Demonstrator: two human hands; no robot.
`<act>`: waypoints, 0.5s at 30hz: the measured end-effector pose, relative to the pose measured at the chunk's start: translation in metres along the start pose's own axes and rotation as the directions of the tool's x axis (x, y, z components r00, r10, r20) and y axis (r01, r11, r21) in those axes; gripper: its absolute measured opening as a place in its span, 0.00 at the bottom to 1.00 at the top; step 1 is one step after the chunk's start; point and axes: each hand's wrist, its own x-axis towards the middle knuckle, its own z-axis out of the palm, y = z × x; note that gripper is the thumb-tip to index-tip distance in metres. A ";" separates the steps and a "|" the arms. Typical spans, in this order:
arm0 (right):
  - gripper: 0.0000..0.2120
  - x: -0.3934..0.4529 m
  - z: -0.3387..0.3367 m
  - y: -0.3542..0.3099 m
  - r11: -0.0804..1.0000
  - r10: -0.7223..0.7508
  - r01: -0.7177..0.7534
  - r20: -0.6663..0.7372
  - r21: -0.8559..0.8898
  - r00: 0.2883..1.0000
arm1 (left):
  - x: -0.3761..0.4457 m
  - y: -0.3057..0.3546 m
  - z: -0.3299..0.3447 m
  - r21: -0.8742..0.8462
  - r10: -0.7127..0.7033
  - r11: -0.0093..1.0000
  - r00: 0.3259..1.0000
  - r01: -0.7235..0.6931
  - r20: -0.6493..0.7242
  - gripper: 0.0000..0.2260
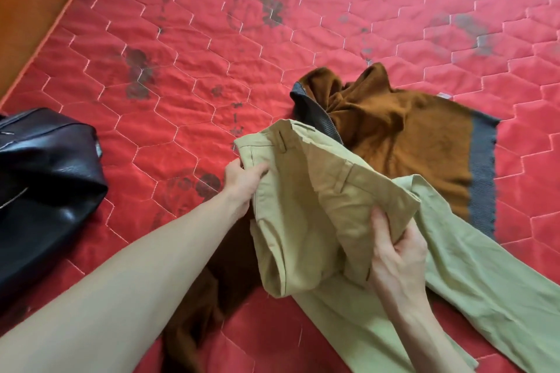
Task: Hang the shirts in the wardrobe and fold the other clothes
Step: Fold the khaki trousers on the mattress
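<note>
The right hand [397, 254] pinches the near corner of the trousers [318, 209] at the waistband, fingers [381, 227] curled over the cloth. The left hand [242, 185] grips the far-left corner — likely to stretch the waist flat for folding. The khaki cotton is stiff and creased, its legs trailing near right. Beyond lies a soft brown sweater [403, 136] with ribbed grey hems on the quilted red bed [212, 39] — a glossy black bag [45, 172] at left.

The trousers [318, 206] are plain khaki, paler and greener along the legs. The sweater [403, 142] is rust brown with grey ribbed bands at collar and hem. The mattress [212, 39] is red, quilted in a pale-stitched hexagon pattern with faded dark flower prints. The jacket [39, 179] is glossy black.
</note>
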 end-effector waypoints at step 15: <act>0.12 -0.083 -0.164 -0.210 0.996 -0.086 0.068 -0.338 -0.066 0.937 | -0.263 0.216 -0.064 0.064 0.419 0.886 0.853 -0.458 0.312 0.07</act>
